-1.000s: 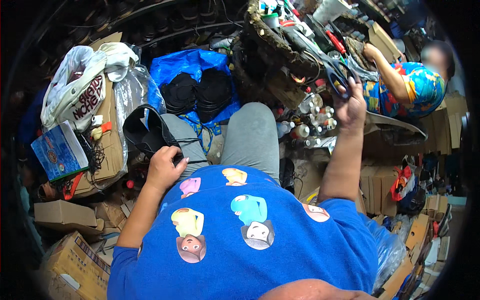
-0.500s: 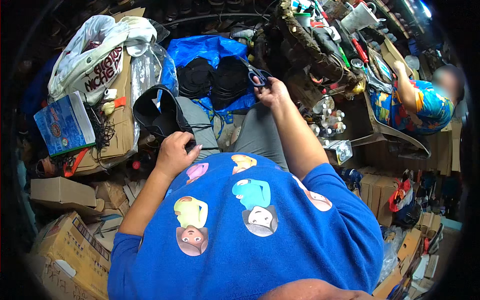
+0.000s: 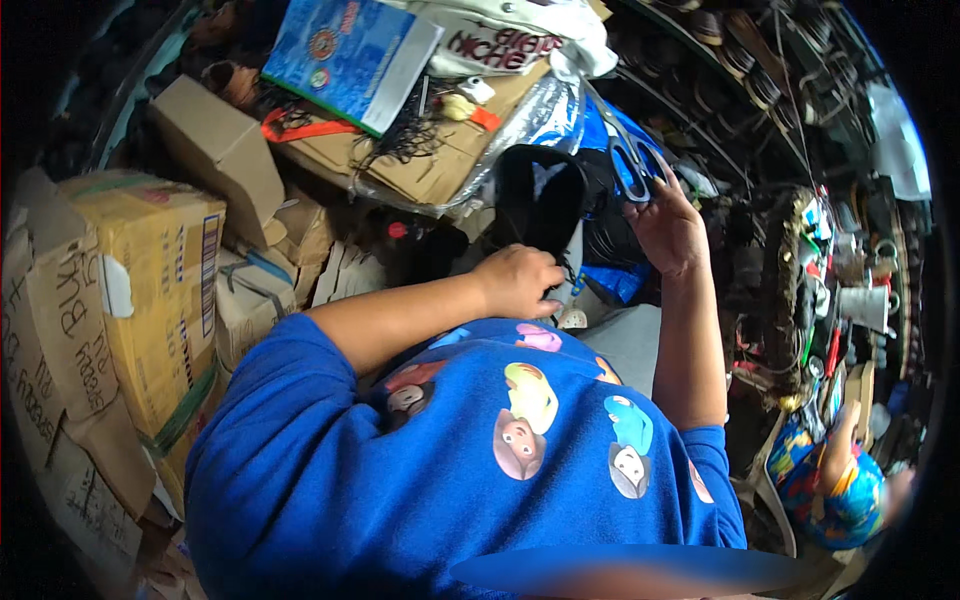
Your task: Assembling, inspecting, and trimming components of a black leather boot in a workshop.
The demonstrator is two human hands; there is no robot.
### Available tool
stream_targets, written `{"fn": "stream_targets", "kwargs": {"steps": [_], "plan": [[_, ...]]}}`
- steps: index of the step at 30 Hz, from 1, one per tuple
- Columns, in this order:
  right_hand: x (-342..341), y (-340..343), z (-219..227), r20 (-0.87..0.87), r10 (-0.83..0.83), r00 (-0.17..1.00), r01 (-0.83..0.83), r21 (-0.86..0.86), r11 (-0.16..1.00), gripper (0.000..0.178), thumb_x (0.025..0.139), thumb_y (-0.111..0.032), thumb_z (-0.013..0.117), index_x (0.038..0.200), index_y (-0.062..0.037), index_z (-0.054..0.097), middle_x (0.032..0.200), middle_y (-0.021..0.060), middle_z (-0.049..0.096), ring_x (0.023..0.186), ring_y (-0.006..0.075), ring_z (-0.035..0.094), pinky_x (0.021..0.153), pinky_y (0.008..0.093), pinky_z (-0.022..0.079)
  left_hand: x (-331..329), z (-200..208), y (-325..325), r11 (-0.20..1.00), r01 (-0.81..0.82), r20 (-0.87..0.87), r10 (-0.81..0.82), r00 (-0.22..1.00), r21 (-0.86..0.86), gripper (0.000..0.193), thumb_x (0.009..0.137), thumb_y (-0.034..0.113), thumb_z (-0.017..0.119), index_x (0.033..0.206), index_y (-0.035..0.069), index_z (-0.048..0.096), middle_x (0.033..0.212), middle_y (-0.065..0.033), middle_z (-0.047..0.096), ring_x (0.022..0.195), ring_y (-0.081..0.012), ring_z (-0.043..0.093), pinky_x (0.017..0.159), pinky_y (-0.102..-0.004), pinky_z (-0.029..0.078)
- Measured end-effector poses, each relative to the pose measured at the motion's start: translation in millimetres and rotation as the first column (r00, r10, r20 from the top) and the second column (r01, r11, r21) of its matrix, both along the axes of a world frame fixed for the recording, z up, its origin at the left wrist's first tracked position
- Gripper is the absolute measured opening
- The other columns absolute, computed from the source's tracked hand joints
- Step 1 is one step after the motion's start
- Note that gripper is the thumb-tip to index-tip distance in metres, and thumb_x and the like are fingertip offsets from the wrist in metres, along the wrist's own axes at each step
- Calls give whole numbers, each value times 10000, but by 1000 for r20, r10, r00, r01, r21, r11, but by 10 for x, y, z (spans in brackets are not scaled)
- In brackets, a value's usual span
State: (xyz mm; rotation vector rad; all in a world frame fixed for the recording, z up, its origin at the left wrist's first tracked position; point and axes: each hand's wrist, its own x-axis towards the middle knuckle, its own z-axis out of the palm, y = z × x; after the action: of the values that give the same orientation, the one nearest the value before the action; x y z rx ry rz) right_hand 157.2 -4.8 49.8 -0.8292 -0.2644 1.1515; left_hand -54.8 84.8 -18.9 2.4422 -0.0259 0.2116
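**Cluttered workroom: metal scissors with dark blue-grey loop handles (image 3: pixel 622 142) held beside a black, open-topped piece with a pale patch inside (image 3: pixel 515 190)**

The room is packed on every side of the black piece. Beyond it to the right run rows of dark shoes with tan soles (image 3: pixel 755 85). Just left of it lie flat brown cardboard sheets (image 3: pixel 410 172) partly wrapped in clear plastic, bearing a blue-covered book (image 3: pixel 335 55) and a bright orange strap (image 3: pixel 310 132). Far left of it stands a big yellow-brown cardboard box (image 3: pixel 155 270).

The black piece sits at the person's lap. At its near edge the left hand (image 3: pixel 520 280) is curled in, fingers closed on it; the fingertips are partly hidden. Right of it, the right hand (image 3: pixel 668 228) holds the scissors by the loops, blades pointing away from the body; whether the blades are parted cannot be told. A shiny blue plastic sheet (image 3: pixel 610 287) shows just right of the piece. Well to its right, nearer the lower edge, another person in a multicoloured patterned shirt (image 3: pixel 835 500) is partly visible.
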Motion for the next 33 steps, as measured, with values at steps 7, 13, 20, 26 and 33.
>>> {"fn": "stream_targets", "kwargs": {"steps": [7,13,20,26,33], "plan": [[-563,861,157,37,446,894,-447,13,895,476,828,-40,467,1293,6,370,1193,168,522,1070,238,537,939,336,400,48,-24,9,998,62,-7,-62,998,19,330,709,355,639,855,60,612,818,-161,604,797,-340,604,728,-438,467],[-1012,1731,-91,266,596,758,-594,-99,799,468,858,-65,496,1312,-47,383,1200,63,515,1054,171,502,873,295,414,25,25,54,993,115,-79,-114,990,6,352,733,382,625,836,46,598,793,-170,596,782,-335,604,727,-424,469],[-1025,1892,-296,806,413,425,-219,-351,910,415,839,-113,620,1220,-2,500,1033,72,618,802,111,556,720,247,458,-151,21,172,979,18,297,44,954,-201,242,691,228,651,847,62,570,866,-122,554,834,-321,562,730,-406,456],[-629,1072,25,872,266,411,-54,-267,962,324,805,-193,660,1093,-56,601,878,58,647,785,166,614,734,296,478,-230,-26,289,838,-197,293,384,876,-508,146,795,123,570,899,19,578,847,-155,551,816,-340,540,727,-383,441],[-691,31,-522,932,362,30,89,-364,927,719,608,-318,808,1248,-177,513,1433,209,210,1322,361,236,1045,459,266,-312,200,371,476,-162,-6,312,950,-864,175,949,144,429,1011,57,568,728,18,460,634,-54,427,602,-190,369]]}}
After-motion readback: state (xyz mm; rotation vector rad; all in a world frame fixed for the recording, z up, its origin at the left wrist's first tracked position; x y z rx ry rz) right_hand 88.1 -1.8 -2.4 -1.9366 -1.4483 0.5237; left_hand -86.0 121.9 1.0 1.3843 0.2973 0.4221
